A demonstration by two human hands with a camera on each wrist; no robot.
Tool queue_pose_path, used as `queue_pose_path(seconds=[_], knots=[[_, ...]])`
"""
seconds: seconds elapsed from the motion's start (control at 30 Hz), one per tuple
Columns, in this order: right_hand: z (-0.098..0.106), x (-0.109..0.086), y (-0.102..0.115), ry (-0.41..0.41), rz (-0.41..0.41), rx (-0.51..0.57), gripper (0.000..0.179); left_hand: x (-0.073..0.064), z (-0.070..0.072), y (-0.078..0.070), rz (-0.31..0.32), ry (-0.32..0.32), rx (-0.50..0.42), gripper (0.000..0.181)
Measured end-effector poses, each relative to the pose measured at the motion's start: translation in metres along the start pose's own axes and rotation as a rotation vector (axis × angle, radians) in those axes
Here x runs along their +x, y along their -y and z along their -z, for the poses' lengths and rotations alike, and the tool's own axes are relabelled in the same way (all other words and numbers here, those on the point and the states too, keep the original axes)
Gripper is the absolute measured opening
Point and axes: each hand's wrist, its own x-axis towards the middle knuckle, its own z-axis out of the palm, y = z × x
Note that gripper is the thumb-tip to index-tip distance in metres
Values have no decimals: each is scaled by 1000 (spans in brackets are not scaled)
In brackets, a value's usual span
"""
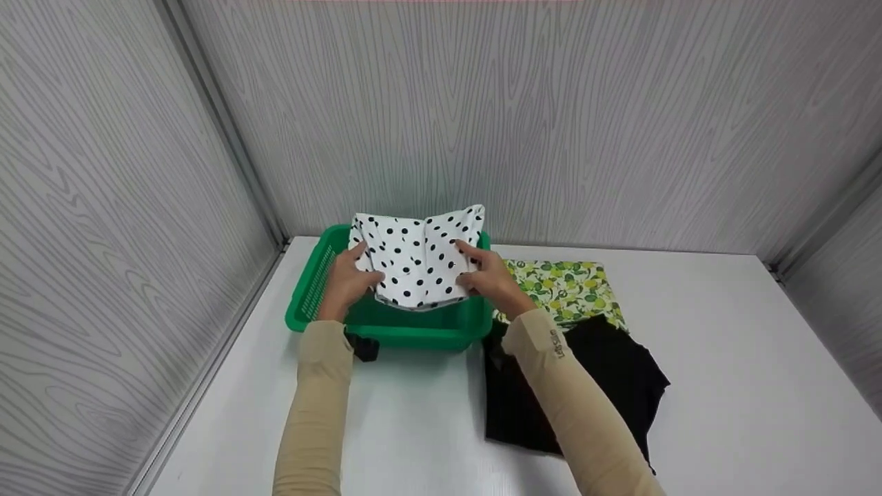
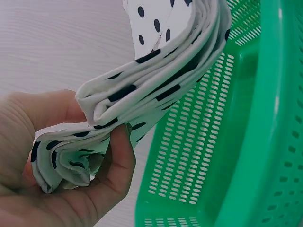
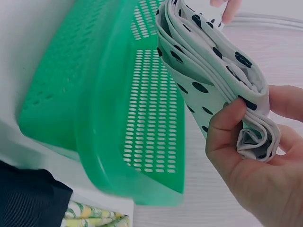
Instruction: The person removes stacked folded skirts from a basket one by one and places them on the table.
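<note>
A folded white cloth with black polka dots (image 1: 413, 265) is held up over the green plastic basket (image 1: 406, 337), gripped at both ends. My left hand (image 1: 349, 279) pinches its left edge, thumb on one face and fingers curled behind the layers. At the opposite edge my right hand (image 1: 490, 279) grips the cloth the same way. Both wrist views show several stacked layers, bent and curling at the ends; in the right wrist view the cloth's near end (image 3: 258, 142) rolls inward within the hand. Perforated walls of the basket (image 2: 189, 151) show beneath it in the left wrist view.
Right of the basket lies a folded cloth with a yellow and green lemon print (image 1: 565, 286). A black garment (image 1: 613, 372) is spread in front of it, partly under my right sleeve (image 1: 572, 406). Wood-grain panels (image 1: 482, 124) enclose the white table (image 1: 413, 427) at the back and sides.
</note>
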Motion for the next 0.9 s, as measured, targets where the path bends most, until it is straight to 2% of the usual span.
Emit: queue_pose_path(seconds=[0.23,0.47,0.6,0.9], knots=[[23,-13,7,-17,44,28,78,-5,-13,-20,-55,-32,14,78],[28,-17,10,11,93,67,79,-18,-14,-25,-72,-79,24,78],[35,-21,10,3,96,55,79,-23,-20,-28,-95,-95,-7,78],[66,-33,7,3,112,49,79,-31,-42,-41,-117,-103,-81,77]])
